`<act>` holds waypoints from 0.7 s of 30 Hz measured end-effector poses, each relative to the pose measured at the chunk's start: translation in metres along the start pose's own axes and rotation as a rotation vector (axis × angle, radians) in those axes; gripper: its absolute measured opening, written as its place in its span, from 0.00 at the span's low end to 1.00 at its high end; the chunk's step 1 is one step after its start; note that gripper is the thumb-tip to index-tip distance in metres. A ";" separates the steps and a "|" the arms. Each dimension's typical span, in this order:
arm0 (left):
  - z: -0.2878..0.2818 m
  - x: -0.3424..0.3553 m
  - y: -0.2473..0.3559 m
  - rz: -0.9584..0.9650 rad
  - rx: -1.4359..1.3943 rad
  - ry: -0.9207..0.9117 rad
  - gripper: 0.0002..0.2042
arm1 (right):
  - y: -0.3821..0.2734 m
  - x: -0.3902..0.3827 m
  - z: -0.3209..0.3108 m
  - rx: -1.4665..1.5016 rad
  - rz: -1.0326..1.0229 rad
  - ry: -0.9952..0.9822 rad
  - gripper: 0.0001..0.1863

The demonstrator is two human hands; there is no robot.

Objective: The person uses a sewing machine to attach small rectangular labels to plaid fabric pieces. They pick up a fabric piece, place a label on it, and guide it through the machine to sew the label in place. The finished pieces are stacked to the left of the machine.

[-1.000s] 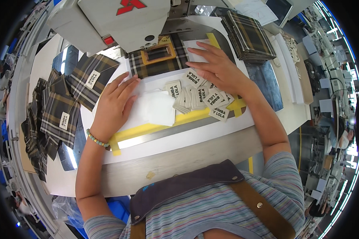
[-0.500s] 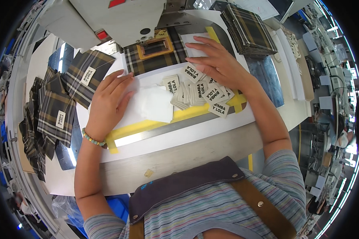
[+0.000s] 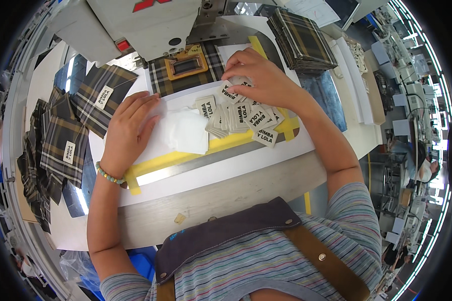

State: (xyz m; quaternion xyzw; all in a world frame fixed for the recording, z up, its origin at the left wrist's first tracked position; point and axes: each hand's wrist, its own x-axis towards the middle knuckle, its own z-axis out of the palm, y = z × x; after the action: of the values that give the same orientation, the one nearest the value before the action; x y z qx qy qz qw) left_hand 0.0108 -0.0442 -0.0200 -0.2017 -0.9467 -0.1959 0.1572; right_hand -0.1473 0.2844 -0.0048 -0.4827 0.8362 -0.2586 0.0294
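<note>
Spreading across the head view, the pale surface [image 3: 221,213] carries a white sheet [image 3: 246,163] edged with yellow tape [image 3: 171,159], with rows of workstations and strip lights in the room beyond. At left lie labelled plaid pieces [image 3: 63,138]; at far right stands a plaid stack [image 3: 306,40]. The left hand [image 3: 127,128] rests flat, its fingers close together and thumb apart, tips by the near left corner of a plaid piece [image 3: 157,78]. The right hand [image 3: 263,78] curls over the far side of a label pile [image 3: 242,116], thumb and forefinger slightly apart at its labels; whether they grip one, I cannot tell. The plaid piece lies under the machine head [image 3: 140,32] and a yellow frame [image 3: 186,74], its visible long axis running left to right, right end slightly farther.
</note>
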 end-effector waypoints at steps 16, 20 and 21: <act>0.019 0.044 0.056 -0.470 -1.008 0.105 0.11 | -0.062 0.002 -0.001 1.116 0.451 0.019 0.11; 0.022 0.048 0.052 -0.453 -0.868 0.056 0.05 | -0.063 0.000 0.005 0.890 0.389 0.002 0.16; 0.021 0.048 0.052 -0.438 -0.815 0.050 0.04 | -0.060 0.000 0.005 0.797 0.369 0.014 0.17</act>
State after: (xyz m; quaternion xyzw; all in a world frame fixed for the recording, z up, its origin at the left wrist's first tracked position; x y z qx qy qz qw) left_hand -0.0125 0.0237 -0.0048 -0.0374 -0.8089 -0.5853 0.0426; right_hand -0.0982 0.2578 0.0186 -0.2744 0.7436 -0.5546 0.2534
